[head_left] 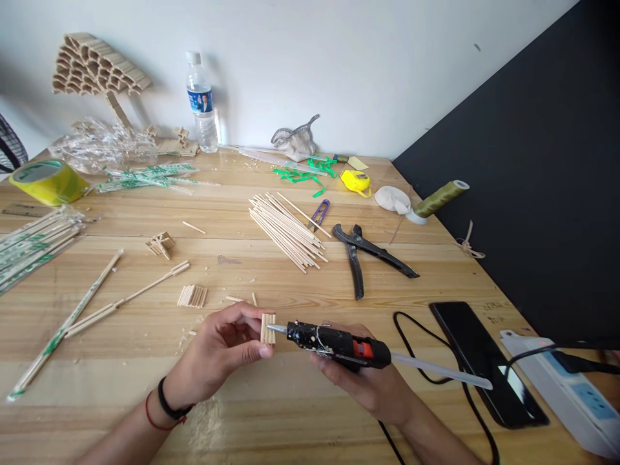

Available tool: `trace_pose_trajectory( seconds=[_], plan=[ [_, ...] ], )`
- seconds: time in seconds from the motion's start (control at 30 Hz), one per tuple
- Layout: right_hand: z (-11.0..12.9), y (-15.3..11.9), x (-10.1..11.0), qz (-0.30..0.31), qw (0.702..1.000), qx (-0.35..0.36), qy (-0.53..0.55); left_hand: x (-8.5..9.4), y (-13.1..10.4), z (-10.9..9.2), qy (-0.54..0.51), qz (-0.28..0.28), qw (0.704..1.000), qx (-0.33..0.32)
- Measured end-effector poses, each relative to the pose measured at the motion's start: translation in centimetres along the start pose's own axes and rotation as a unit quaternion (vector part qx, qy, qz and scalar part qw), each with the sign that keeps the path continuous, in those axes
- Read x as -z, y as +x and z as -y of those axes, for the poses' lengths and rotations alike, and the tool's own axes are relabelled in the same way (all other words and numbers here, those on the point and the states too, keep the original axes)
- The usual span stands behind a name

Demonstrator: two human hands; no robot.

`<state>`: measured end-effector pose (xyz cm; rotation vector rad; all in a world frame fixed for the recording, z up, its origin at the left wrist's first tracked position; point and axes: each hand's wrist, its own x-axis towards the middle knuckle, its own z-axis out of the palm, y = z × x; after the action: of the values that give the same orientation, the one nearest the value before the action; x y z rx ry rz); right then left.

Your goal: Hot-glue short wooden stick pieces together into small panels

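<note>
Between the thumb and fingers of my left hand (225, 355) is a small block of short wooden sticks (268, 328), set side by side. My right hand (371, 387) is wrapped round a black hot glue gun (334, 342) with a red switch area. Its metal nozzle points left and meets the face of the stick block, or nearly so; I cannot tell if it touches. A translucent glue stick (443, 370) sticks out of the gun's back end. Left of my left hand lies a bundle of short cut sticks (192, 296), with a small stick structure (160, 245) behind it.
Long thin sticks (288, 231) lie mid-table beside purple snips (320, 213) and a black cutter (358, 252). At right are a phone (484, 361), cables and a power strip (571, 387). A water bottle (201, 106), tape roll (46, 181) and wooden tree model (97, 71) stand behind.
</note>
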<state>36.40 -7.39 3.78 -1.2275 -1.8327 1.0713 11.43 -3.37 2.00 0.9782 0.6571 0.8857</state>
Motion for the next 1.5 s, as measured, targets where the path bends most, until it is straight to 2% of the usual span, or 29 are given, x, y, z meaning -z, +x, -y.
trace_pose_trajectory(
  seconds=[0.23, 0.53, 0.7, 1.03, 1.3, 1.5],
  plan=[
    [-0.3, -0.4, 0.1, 0.022, 0.999, 0.032, -0.026, 0.0, 0.0, -0.1, 0.022, -0.003, 1.000, 0.016],
    [-0.2, -0.3, -0.1, 0.003, 0.999, 0.019, -0.026, 0.0, 0.0, -0.3, 0.039, -0.011, 0.999, 0.028],
    [-0.5, -0.6, -0.1, 0.022, 0.999, 0.032, -0.037, 0.0, 0.0, 0.0, 0.031, -0.008, 0.999, 0.026],
    [0.6, 0.3, 0.0, 0.015, 1.000, -0.011, -0.017, -0.2, 0.1, 0.1, 0.041, -0.019, 0.999, 0.011],
    [0.4, -0.1, -0.2, -0.005, 0.999, 0.021, -0.049, -0.1, 0.0, 0.0, 0.042, -0.008, 0.999, 0.021],
    [0.4, -0.1, -0.2, 0.004, 0.999, -0.015, -0.030, -0.1, 0.0, 0.3, 0.017, -0.019, 1.000, 0.011]
  ],
)
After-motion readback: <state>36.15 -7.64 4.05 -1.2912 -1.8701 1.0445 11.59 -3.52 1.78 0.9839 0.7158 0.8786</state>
